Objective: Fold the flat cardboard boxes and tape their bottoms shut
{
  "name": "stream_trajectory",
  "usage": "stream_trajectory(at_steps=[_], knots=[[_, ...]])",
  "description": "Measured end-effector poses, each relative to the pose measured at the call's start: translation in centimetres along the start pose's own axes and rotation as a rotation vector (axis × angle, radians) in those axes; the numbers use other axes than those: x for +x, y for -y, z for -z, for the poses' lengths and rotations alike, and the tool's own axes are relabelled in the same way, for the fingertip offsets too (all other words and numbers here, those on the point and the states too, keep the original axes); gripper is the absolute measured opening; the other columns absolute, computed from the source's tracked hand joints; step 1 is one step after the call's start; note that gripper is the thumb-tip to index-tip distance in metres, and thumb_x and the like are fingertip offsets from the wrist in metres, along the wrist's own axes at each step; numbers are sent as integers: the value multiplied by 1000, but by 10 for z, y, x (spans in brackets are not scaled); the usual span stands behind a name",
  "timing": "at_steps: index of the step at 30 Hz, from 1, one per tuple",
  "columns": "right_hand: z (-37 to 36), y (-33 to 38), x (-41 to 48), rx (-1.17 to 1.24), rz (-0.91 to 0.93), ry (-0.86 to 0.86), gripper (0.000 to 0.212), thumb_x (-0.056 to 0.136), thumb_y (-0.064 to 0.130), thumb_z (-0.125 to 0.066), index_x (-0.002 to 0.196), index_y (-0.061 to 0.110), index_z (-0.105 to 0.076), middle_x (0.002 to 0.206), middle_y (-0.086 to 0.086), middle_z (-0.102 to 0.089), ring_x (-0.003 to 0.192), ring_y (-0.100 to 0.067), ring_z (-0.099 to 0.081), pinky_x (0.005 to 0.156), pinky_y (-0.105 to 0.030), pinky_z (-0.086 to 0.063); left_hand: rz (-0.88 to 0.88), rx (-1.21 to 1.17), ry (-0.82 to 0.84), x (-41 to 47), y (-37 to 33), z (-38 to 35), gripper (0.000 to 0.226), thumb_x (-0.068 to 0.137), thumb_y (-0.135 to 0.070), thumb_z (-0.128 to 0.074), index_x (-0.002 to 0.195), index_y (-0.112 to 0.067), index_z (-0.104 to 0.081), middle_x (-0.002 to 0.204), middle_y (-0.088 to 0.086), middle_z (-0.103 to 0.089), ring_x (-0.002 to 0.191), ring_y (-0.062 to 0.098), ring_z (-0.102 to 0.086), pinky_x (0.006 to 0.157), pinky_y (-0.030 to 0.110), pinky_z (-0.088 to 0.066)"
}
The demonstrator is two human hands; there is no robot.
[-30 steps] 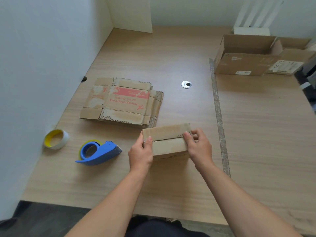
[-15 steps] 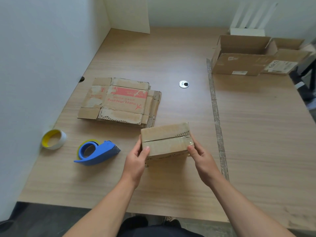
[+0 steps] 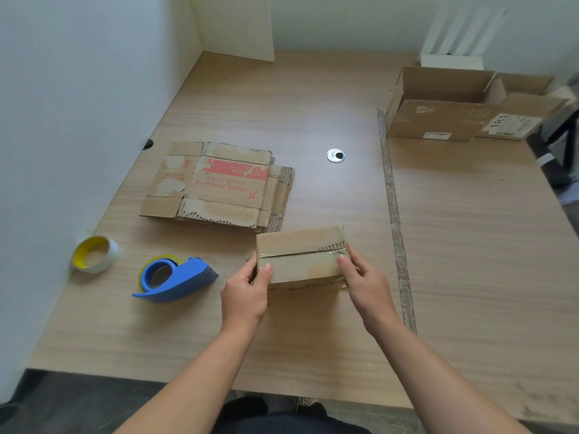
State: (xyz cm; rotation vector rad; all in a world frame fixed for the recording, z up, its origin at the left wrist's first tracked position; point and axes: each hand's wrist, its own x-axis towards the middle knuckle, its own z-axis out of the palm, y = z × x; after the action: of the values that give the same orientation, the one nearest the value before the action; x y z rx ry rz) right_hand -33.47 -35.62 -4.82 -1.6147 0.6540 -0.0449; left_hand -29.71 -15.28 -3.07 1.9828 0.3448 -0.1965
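A small folded cardboard box (image 3: 302, 256) stands on the wooden table (image 3: 313, 339) with clear tape along its top seam. My left hand (image 3: 247, 296) grips its left end, thumb on the top face. My right hand (image 3: 363, 283) grips its right end, thumb on the taped seam. Behind the box lies a stack of flat cardboard boxes (image 3: 219, 186) with red print. A blue tape dispenser (image 3: 170, 278) lies to the left of my left hand. A yellow-cored tape roll (image 3: 95, 253) sits further left near the wall.
An open cardboard box (image 3: 445, 104) with spread flaps stands at the far right. A metal cable grommet (image 3: 335, 155) is set into the table. A seam strip (image 3: 394, 220) runs front to back between two table parts. A white wall bounds the left side.
My hands slid from the top of the small box out to its two ends, and the taped seam now shows. The box shifted slightly toward me.
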Motion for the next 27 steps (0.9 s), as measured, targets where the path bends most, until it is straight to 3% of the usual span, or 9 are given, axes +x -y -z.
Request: stream_trajectory(at_steps=[2,5,7,10,12,15,19,23,27], knots=[[-2,3,7,-54,15,4,40,99,33,-60,138,27,-58,133,11,-60,127,-7,-53,113,-34,-39,-4,6,41,3,-7,2,44,95,-33,-63,138,-30,-56,120,-14,-67,113,3,-60,94,22,-45],[-6,2,12,-44,15,-28,33,99,27,-60,132,24,-64,122,9,-65,121,-10,-57,111,-39,-42,-19,86,69,3,-14,-1,50,97,-40,-57,146,-33,-47,126,-14,-64,108,3,-55,86,22,-41],[-5,4,12,-22,13,-26,31,98,24,-61,129,22,-66,117,11,-67,117,-9,-59,109,-38,-45,-34,114,64,2,-14,-1,47,99,-40,-54,145,-32,-46,125,-12,-65,106,4,-54,83,23,-40],[1,14,15,-70,7,-31,33,98,29,-61,129,21,-66,117,9,-68,116,-11,-60,101,-28,-46,-87,187,69,7,-18,4,38,98,-36,-56,136,-31,-58,102,-15,-67,103,9,-59,79,24,-40],[6,24,23,-221,-2,19,45,98,40,-57,141,28,-54,116,3,-65,112,-14,-58,96,-29,-43,-118,249,91,15,-22,8,43,96,-39,-59,137,-29,-57,103,-10,-68,109,16,-62,84,28,-46],[4,31,36,-419,18,124,57,99,48,-50,152,40,-32,116,0,-56,112,-19,-53,104,-37,-41,-131,350,160,26,-27,7,62,96,-45,-57,152,-34,-33,115,0,-63,109,19,-56,93,33,-45],[-1,30,39,-240,-16,88,28,97,36,-59,125,35,-60,116,-3,-59,106,-22,-60,93,-40,-51,-164,306,170,32,-26,-1,52,97,-36,-58,147,-32,-42,114,0,-54,103,18,-53,87,29,-39],[7,35,44,-123,-52,153,13,95,25,-66,107,27,-65,105,-3,-66,93,-19,-65,78,-33,-53,-147,299,195,34,-25,0,46,96,-35,-59,141,-33,-47,118,-2,-55,108,19,-55,94,37,-46],[10,42,48,-176,-76,170,9,96,35,-61,98,31,-69,96,-3,-67,82,-17,-61,69,-32,-48,-116,282,238,35,-32,2,42,98,-33,-56,138,-29,-46,121,-6,-54,110,20,-55,95,41,-49]])
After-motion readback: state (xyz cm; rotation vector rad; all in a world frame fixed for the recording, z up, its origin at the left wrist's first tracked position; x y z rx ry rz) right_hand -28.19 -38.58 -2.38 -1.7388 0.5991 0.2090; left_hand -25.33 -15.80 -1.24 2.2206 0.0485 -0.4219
